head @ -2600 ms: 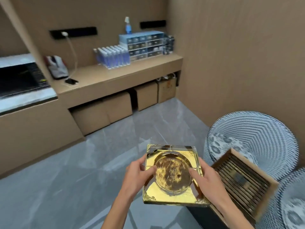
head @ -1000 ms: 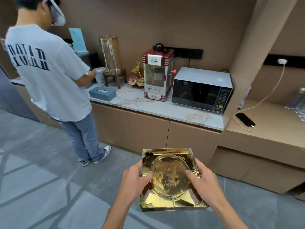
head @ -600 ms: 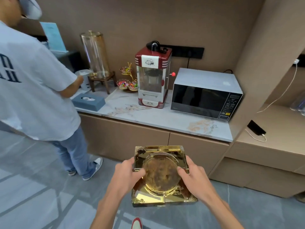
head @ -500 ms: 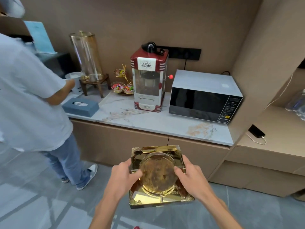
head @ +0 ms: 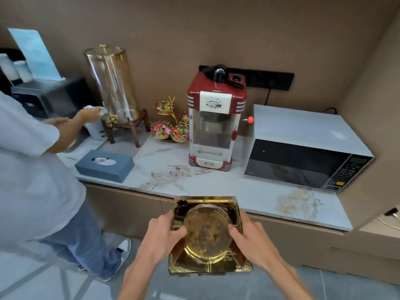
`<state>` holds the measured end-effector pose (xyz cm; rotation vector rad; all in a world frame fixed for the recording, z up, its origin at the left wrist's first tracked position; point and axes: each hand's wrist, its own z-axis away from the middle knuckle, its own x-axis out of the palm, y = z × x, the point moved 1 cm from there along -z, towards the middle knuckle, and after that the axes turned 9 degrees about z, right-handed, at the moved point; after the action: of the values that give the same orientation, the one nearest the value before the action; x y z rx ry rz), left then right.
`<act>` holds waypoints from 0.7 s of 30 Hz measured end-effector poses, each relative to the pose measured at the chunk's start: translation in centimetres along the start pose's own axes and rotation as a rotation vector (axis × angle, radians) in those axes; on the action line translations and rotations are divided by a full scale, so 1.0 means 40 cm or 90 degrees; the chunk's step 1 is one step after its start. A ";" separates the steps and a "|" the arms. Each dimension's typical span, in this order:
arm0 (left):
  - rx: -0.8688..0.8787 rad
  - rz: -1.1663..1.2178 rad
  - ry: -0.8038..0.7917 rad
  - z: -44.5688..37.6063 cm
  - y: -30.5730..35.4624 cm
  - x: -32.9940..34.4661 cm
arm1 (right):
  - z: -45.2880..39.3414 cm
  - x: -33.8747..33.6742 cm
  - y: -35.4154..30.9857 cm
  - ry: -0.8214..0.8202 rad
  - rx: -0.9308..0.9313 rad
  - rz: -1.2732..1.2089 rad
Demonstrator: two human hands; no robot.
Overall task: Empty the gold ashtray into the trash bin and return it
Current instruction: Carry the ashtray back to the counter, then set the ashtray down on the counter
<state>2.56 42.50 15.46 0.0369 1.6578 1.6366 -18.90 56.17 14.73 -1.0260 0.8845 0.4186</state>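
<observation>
**Ashtray nearly home, held over the counter's edge**

The ashtray [head: 207,234] sat level between both hands, in the air just short of the marble counter [head: 227,187], its far edge overlapping the counter's front lip from where I stood. The left hand [head: 164,237] clamped the left side with the thumb hooked over the rim; the right hand [head: 249,237] did the same on the right, thumb on the round bowl's edge. Its bowl looked empty of butts or ash, only stained brown over the gold, so I judged the emptying done. No bin was in sight. What was left, it seemed, was to set it down on the counter, and the bare stretch in front of the popcorn machine [head: 216,120] and microwave [head: 303,156] looked the likely spot.

Farther along, the popcorn machine's glass box seemed empty. The tiered gold dishes [head: 171,128] beside it held bright wrapped sweets. The tall glass dispenser [head: 111,83] on its wooden stand looked clear and empty, though I could not be sure. The blue tissue box [head: 104,165] showed white tissue at its slot. Another person [head: 32,169] stood at the left, holding a white cup [head: 95,124] at the dispenser's tap.
</observation>
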 end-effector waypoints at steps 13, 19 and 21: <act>-0.039 -0.022 0.009 -0.468 -0.157 -0.168 | -0.514 0.108 -0.149 -0.018 -0.002 0.054; -0.100 -0.076 -0.050 -0.676 -0.232 -0.227 | -0.716 0.150 -0.228 -0.060 0.014 0.043; -0.104 -0.087 -0.057 -0.730 -0.250 -0.248 | -0.774 0.166 -0.247 -0.075 0.021 0.048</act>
<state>-1.35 11.27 7.63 -0.0824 1.4232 1.6362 -21.78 23.83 7.97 -0.9300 0.8239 0.5213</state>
